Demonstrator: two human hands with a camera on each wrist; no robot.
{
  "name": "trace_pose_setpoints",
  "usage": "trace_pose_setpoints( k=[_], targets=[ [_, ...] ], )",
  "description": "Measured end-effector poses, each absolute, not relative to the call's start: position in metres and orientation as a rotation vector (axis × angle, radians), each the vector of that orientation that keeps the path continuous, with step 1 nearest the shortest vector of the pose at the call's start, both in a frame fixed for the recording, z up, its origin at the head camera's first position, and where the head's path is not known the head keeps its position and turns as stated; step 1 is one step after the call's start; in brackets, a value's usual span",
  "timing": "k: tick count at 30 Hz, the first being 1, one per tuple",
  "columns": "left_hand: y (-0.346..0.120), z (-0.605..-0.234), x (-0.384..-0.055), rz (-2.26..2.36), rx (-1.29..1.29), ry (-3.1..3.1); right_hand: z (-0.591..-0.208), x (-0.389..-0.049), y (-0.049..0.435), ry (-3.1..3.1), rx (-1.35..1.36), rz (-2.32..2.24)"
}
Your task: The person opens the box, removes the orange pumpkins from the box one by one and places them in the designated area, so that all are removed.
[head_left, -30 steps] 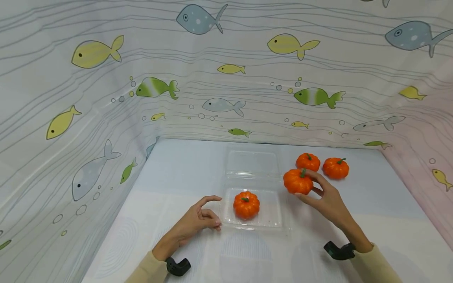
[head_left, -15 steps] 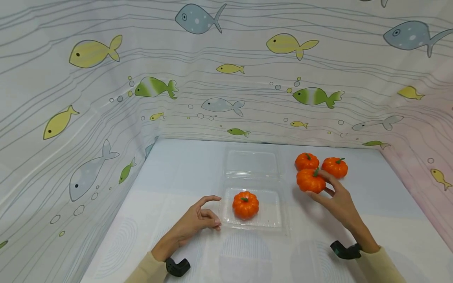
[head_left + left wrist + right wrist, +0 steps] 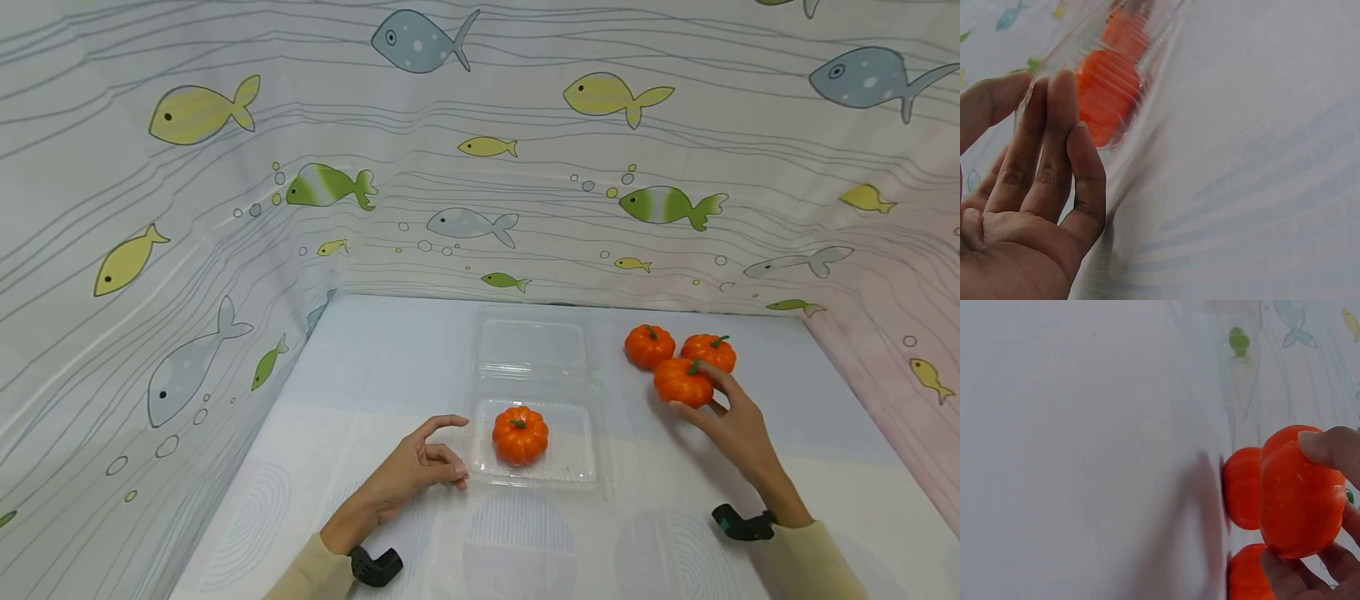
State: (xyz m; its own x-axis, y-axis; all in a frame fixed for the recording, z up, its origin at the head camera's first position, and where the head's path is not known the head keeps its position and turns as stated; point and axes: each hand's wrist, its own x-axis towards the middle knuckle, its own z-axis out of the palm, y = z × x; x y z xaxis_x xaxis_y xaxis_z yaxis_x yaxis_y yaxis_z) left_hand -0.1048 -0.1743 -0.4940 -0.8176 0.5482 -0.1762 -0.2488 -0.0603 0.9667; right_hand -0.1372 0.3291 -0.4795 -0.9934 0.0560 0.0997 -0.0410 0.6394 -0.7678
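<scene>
My right hand (image 3: 738,429) grips a small orange pumpkin (image 3: 679,385) with a green stem, thumb on one side and fingers on the other. In the right wrist view this held pumpkin (image 3: 1304,494) appears large, with two others behind it. Those two pumpkins, one at the left (image 3: 648,345) and one at the right (image 3: 712,350), lie on the table at the back right. A fourth-looking orange pumpkin (image 3: 519,437) sits in the clear plastic container (image 3: 576,442). At the container's left edge rests my left hand (image 3: 416,467), its bent, relaxed fingertips spread along the rim.
The container's clear lid (image 3: 534,342) lies folded back behind its base. A pale cloth-covered table (image 3: 375,350) ends at a fish-patterned curtain (image 3: 405,158) at the back and sides. Black wrist mounts (image 3: 377,567) sit at both cuffs.
My right hand has moved rightward, away from the container, carrying its pumpkin to just in front of the two back pumpkins. The left hand and the container have stayed put.
</scene>
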Motion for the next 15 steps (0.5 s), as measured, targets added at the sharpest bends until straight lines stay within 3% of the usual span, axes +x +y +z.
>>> trace_pose_setpoints(
  k=[15],
  targets=[
    [-0.174,-0.495,-0.105,1.929,0.316,1.684,-0.496,-0.142,0.336,-2.775,-0.047,1.338]
  ],
)
